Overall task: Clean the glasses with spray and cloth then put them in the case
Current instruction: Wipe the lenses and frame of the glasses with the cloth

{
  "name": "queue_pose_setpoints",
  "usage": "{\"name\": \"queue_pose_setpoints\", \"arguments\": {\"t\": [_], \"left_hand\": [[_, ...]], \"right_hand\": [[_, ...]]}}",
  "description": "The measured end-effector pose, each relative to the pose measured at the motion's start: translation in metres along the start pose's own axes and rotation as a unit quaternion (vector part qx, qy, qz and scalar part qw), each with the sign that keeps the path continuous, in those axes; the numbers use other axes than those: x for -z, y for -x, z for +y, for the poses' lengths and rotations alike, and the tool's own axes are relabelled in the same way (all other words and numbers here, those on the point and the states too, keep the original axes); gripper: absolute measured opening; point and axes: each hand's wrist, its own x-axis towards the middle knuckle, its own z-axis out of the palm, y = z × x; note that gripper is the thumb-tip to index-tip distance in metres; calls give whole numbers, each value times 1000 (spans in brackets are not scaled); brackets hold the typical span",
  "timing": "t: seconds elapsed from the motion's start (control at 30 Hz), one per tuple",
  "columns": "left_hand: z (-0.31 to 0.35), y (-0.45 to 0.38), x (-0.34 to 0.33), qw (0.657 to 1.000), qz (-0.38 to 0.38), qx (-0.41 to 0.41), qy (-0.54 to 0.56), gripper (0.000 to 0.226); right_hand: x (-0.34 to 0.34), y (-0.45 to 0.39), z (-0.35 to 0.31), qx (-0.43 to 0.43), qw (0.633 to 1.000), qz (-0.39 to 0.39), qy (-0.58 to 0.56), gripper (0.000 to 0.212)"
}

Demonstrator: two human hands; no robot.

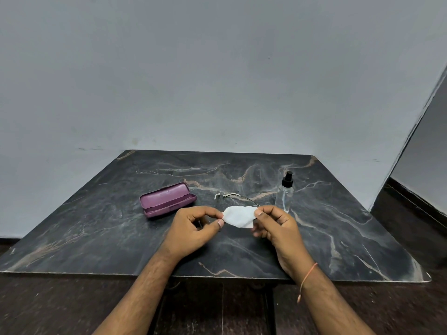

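Observation:
Both my hands hold up a white cloth (238,216) over the middle of the dark marble table (96,233). My left hand (193,228) pinches its left end and my right hand (275,226) pinches its right end. The cloth covers the front of the thin-framed glasses (232,195); only their temple arms stick out behind it, pointing away from me. A purple glasses case (167,200) lies open to the left of my hands. A clear spray bottle (285,192) with a black nozzle stands upright just behind my right hand.
The table stands against a pale grey wall (217,81). Dark floor (411,226) shows to the right of the table and below its near edge.

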Motion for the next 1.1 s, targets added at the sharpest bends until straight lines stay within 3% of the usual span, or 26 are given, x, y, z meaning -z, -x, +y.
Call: {"name": "queue_pose_setpoints", "arguments": {"t": [0.23, 0.4, 0.57, 0.7, 0.97, 1.1], "left_hand": [[7, -3, 1, 1000, -9, 14, 4, 9], [12, -4, 2, 1000, -14, 18, 8, 9], [12, -6, 1, 998, -15, 33, 45, 8], [9, -7, 2, 998, -18, 40, 46, 8], [8, -8, -1, 996, -52, 57, 51, 17], [7, -7, 0, 994, -66, 66, 49, 13]], "right_hand": [[-1, 2, -2, 9, 999, -28, 14, 5], [-7, 7, 7, 79, 976, -131, 152, 47], [-5, 8, 9, 101, 960, -150, 215, 85], [-6, 8, 10, 120, 944, -166, 260, 98], [-9, 10, 17, 202, 933, -30, 296, 45], [-10, 10, 16, 276, 907, -19, 319, 22]]}}
